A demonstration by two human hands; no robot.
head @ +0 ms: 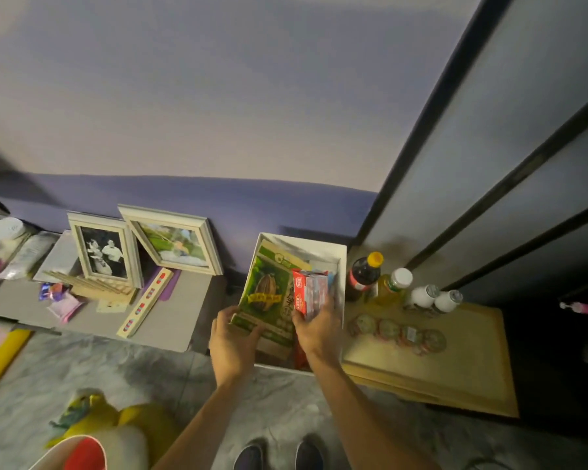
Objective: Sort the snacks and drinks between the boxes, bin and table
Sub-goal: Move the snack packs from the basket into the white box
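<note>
Over the white box (341, 252) rim, left hand (233, 337) grips green packet (269, 293), right hand (318, 329) grips red carton (308, 292).

A pale frame holding a black-and-white photo (103, 253) stands beside a tilted frame with a colour photo (174, 245), before the purple wall (218, 205). A yellow plush toy (123, 424) lies on the marbled floor (31, 378).

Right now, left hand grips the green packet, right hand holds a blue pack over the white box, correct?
No: the head view shows the right hand holds a red pack, not blue; the left hand grips the green packet over the white box.
</note>
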